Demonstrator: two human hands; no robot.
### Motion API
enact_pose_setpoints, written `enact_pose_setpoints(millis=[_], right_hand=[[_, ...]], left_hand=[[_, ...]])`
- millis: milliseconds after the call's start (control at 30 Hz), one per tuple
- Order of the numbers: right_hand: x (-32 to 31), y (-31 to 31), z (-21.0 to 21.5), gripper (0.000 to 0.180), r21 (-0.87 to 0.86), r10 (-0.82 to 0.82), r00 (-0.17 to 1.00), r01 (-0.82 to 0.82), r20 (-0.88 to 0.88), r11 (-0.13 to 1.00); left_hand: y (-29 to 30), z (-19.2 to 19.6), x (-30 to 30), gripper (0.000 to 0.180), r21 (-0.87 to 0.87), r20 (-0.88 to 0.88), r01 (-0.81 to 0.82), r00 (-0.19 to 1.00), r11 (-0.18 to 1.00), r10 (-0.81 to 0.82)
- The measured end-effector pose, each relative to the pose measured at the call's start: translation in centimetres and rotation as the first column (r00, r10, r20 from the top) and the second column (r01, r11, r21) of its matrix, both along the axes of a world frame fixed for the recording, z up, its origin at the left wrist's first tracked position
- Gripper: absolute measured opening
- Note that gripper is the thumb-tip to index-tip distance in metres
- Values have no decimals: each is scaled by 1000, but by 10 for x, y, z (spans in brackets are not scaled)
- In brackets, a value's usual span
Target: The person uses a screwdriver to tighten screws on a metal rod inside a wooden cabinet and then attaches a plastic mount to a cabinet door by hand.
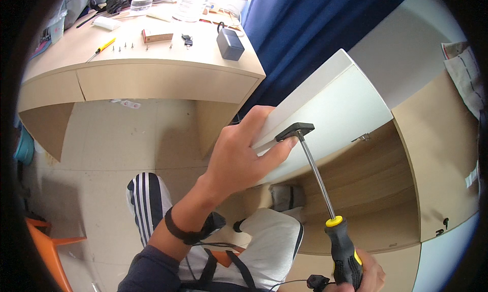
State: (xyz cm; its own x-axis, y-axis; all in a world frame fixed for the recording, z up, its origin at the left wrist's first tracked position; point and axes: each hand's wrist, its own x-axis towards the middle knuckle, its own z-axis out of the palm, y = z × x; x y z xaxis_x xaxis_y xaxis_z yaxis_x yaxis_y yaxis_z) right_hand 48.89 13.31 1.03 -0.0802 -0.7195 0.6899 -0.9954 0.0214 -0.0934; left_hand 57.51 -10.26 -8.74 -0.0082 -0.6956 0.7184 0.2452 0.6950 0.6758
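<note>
My left hand (229,157) is wrapped round the edge of an open white cabinet door (340,109). Its thumb presses a black rectangular fitting (306,127) against the door's inner face. In my right hand (372,272), partly cut off by the lower edge, is a screwdriver (341,243) with a black and yellow handle. Its long metal shaft slants up to the fitting, and the tip meets it just beside my left thumb. Whether a screw sits under the tip is too small to tell. Lower on the door is a small metal hinge (362,137).
A wooden desk (168,83) at the far left carries a small yellow screwdriver (105,46), several loose screws, a small carton (157,35), keys (187,40) and a dark box (230,44). A blue curtain (284,42) hangs behind the door. An orange stool (53,251) stands lower left.
</note>
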Motion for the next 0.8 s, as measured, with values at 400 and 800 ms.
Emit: enact_pose_setpoints(millis=[400, 800], right_hand=[[-4, -1, 2, 44, 10, -20, 997, 21, -80, 1000], [1, -2, -13, 70, -113, 88, 989, -74, 121, 991]], left_hand=[[2, -1, -2, 31, 9, -19, 22, 1000, 1000, -22], [-2, -1, -1, 31, -7, 5, 17, 1000, 1000, -17]])
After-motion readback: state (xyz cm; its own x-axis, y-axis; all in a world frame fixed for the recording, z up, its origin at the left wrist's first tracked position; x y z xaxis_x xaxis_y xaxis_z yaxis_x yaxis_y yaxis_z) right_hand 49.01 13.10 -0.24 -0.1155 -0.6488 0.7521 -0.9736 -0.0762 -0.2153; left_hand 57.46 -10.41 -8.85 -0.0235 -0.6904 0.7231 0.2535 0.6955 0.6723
